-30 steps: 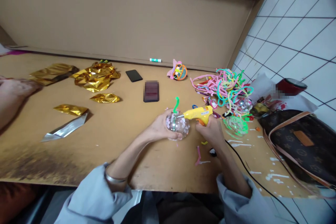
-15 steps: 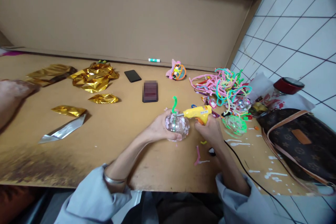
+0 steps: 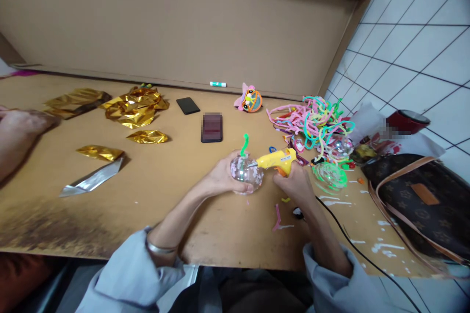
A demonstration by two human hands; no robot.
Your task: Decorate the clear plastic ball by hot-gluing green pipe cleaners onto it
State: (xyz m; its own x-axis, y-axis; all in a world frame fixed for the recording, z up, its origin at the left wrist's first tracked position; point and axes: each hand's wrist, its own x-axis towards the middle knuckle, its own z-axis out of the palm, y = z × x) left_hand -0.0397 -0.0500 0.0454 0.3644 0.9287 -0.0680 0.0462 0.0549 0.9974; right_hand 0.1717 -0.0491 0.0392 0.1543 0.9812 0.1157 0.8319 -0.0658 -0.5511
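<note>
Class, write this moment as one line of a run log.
left hand: holds clear ball | right hand: grips yellow glue gun, nozzle at ball | nearby: pipe cleaners, handbag, gold foil

1 glue gun (image 3: pixel 275 159), 1 held ball (image 3: pixel 251 173) and 1 handbag (image 3: pixel 411 205) show.

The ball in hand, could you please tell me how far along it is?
Looks done: the pale bits and green curl. In hand: the left hand holds the ball; the right hand points the glue gun at it. Left: perhaps eyes; the ornament has some, the ball shows none.
</note>
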